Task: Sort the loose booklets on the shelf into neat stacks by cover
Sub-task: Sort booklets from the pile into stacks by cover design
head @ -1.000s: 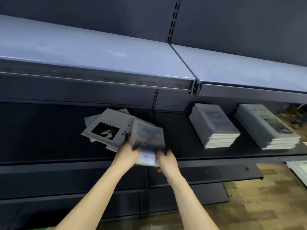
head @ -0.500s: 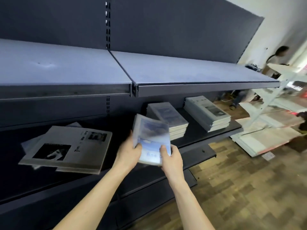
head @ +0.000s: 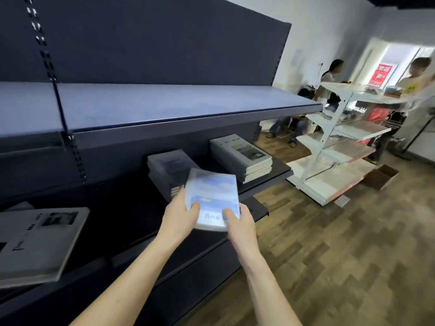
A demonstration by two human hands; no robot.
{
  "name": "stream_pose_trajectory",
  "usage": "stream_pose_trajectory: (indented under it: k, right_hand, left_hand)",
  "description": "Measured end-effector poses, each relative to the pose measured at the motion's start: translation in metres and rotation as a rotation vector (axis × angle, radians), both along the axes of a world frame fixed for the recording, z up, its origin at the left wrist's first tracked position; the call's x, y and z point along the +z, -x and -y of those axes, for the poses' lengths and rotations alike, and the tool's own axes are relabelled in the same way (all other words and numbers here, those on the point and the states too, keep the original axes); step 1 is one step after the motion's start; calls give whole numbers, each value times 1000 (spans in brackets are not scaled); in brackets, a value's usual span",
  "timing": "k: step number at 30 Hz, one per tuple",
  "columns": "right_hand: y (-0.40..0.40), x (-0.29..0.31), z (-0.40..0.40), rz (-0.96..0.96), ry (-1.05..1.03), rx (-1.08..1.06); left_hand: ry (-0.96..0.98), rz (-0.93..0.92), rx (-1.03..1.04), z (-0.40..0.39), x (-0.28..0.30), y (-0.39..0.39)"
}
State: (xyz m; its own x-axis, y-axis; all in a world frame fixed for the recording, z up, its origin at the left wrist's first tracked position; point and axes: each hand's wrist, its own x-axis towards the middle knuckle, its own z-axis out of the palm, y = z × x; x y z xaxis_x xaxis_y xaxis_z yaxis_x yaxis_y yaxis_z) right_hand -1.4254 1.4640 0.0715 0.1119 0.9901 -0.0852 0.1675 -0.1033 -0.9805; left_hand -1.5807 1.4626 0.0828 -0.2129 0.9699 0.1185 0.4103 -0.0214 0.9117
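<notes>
Both hands hold a small bundle of blue-cover booklets (head: 211, 196) in the air just in front of the dark shelf (head: 277, 171). My left hand (head: 179, 215) grips its left edge, thumb on the cover. My right hand (head: 239, 223) grips its lower right corner. Right behind the bundle lies a neat stack with the same blue cover (head: 168, 167). Further right on that shelf stands a stack of white booklets with a dark photo (head: 242, 156). At the left lies a loose pile of grey booklets with black photos (head: 40, 241).
An upper blue-grey shelf board (head: 164, 107) overhangs the stacks. A white shelving unit (head: 336, 147) stands to the right on the wooden floor, with a cardboard box (head: 382, 176) beside it. Two people (head: 332, 78) stand at the back of the room.
The view has swung right. Both hands carried the blue bundle from the loose pile at the left toward the blue stack, and the bundle now hangs just in front of it.
</notes>
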Motion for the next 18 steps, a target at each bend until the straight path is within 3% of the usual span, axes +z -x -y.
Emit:
stream_pose_trajectory:
  k: [10,18]
  right_hand:
    - [-84,-9,-57,105,-61,198]
    - [-77,-11,-87,110,-110,359]
  left_hand:
    - [-43,-17,87,-33,-8,-85]
    - [19,-17,308,-25,-15,-96]
